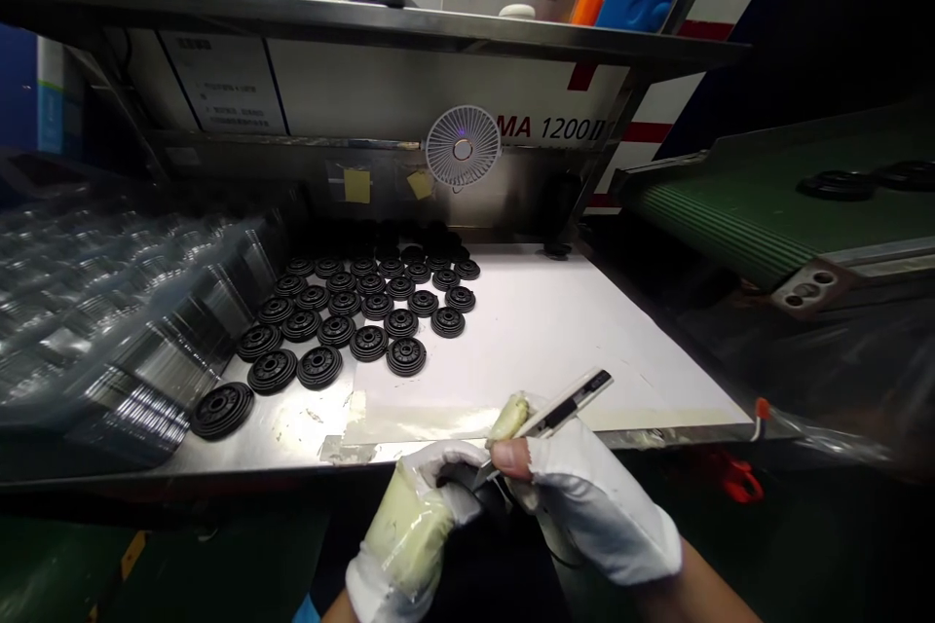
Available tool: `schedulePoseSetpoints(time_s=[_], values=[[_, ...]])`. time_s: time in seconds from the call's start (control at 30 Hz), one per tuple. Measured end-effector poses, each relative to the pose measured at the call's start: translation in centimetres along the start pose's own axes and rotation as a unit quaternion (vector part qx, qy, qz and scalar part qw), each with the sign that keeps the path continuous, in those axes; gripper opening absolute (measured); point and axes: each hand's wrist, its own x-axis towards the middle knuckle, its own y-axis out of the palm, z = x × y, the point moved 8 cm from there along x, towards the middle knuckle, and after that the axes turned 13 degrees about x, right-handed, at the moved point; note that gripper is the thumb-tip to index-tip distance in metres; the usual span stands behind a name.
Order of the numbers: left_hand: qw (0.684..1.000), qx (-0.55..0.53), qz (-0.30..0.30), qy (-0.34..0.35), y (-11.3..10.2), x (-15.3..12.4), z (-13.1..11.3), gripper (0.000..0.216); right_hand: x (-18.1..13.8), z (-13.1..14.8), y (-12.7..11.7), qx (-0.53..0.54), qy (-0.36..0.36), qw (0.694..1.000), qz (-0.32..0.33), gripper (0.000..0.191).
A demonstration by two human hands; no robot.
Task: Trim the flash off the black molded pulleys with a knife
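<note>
My right hand point(603, 501), in a white glove with a bare thumb tip, grips a white and black utility knife point(577, 399). The knife's handle points up to the right and its blade reaches down left toward my other hand. My left hand point(413, 521), gloved in white with yellowish tape around it, is closed around a dark part point(493, 503). That part is mostly hidden by my fingers; it looks black like the discs on the table. Both hands are close together in front of the table's near edge. Several black ribbed discs point(319, 367) lie in rows on the table's left half.
Stacked clear plastic trays point(168, 350) fill the left side. White sheeting point(547, 331) covers the tabletop. A small fan point(463, 148) hangs below a metal shelf point(365, 18). To the right runs a green conveyor point(789, 195) carrying black discs point(837, 185). Red-handled scissors point(741, 479) hang below the edge.
</note>
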Motion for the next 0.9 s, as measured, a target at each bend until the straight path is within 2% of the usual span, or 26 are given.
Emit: schedulePoseSetpoints(time_s=[0.2, 0.37, 0.47, 0.6, 0.77, 0.9], values=[[1.000, -0.006, 0.010, 0.004, 0.5, -0.2, 0.1, 0.015, -0.6, -0.9, -0.3, -0.014, 0.019, 1.000, 0.011, 0.023], [1.000, -0.006, -0.008, -0.016, 0.2, -0.3, 0.0, 0.010, -1.7, -1.2, -1.0, -0.022, 0.042, 0.999, 0.011, 0.016], [0.999, 0.016, -0.011, -0.027, -0.1, -0.2, 0.2, 0.008, -1.7, -0.7, -1.1, -0.007, 0.013, 1.000, 0.008, 0.019], [0.999, -0.009, -0.024, 0.020, -0.2, 0.1, -0.4, 0.008, -1.2, -0.4, -1.5, 0.050, -0.037, 0.998, -0.013, 0.022], [0.998, -0.041, -0.004, 0.044, 0.5, 0.2, -1.1, 0.009, -1.1, -1.5, -1.5, 0.079, -0.031, 0.996, -0.039, 0.020], [0.998, -0.057, -0.002, 0.039, 0.7, 0.2, -0.8, 0.009, -1.6, -2.1, -1.8, 0.036, -0.040, 0.997, -0.062, 0.033]])
